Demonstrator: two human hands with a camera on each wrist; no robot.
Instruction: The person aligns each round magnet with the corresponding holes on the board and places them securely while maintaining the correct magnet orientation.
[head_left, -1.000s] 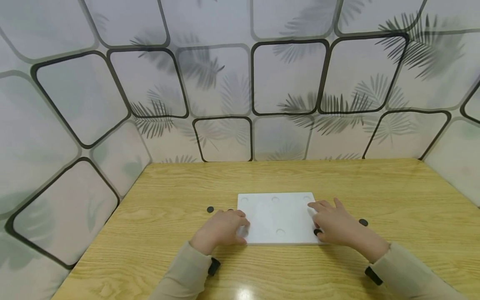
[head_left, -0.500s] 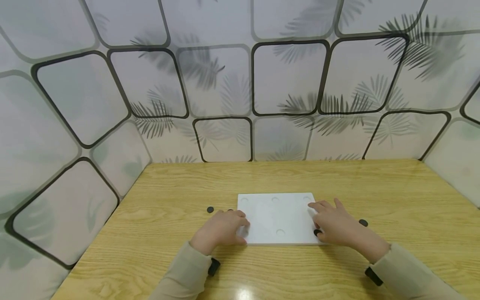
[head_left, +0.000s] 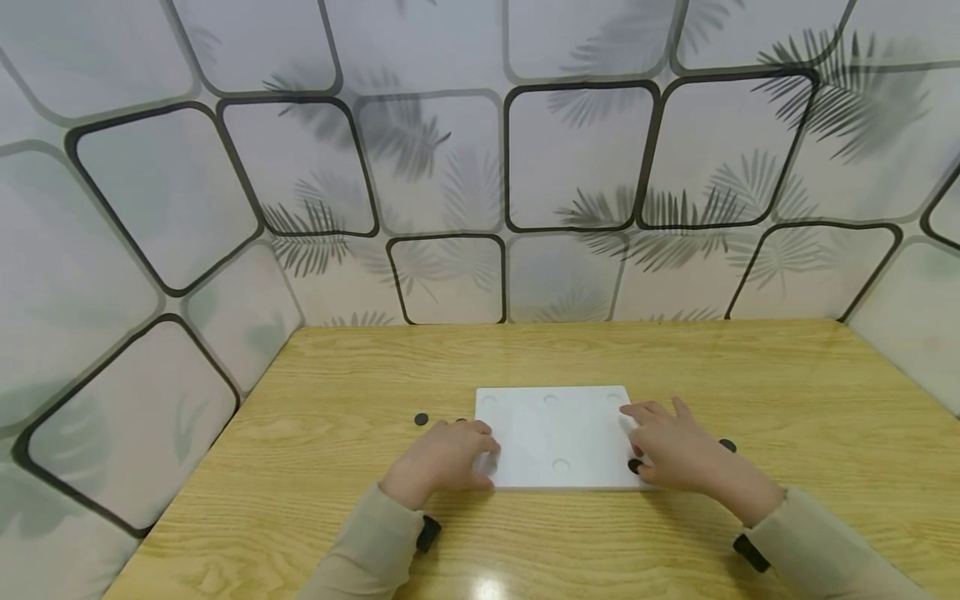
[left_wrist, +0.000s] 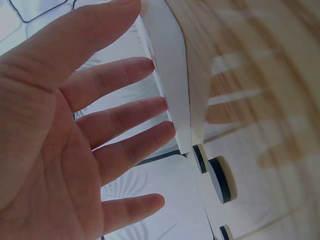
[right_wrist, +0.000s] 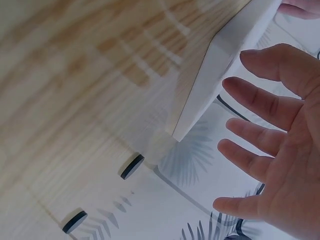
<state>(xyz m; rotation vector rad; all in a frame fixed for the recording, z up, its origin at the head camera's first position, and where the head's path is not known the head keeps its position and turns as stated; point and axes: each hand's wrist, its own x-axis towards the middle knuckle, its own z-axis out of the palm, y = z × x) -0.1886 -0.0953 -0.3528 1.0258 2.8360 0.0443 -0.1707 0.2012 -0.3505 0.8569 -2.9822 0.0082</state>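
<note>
A white rectangular board (head_left: 566,433) with shallow round recesses lies flat in the head view. My left hand (head_left: 448,457) rests at its left edge; in the left wrist view, the fingers (left_wrist: 125,115) are extended with tips at the board's side. At the right edge is my right hand (head_left: 675,450), its fingers (right_wrist: 252,135) spread and loosely bent in the right wrist view, with nothing between them. A small black disc (head_left: 634,466) shows at the board's near right corner, beside the right thumb and partly covered by it.
Left of the board lies a black disc (head_left: 421,419); another disc (head_left: 461,420) peeks out behind the left hand. A further disc (head_left: 726,445) lies beyond the right wrist. The wooden table (head_left: 360,367) meets patterned fabric walls (head_left: 442,192) at its back and sides.
My right hand has shifted very slightly to the right. The left hand, the board and the discs look unmoved.
</note>
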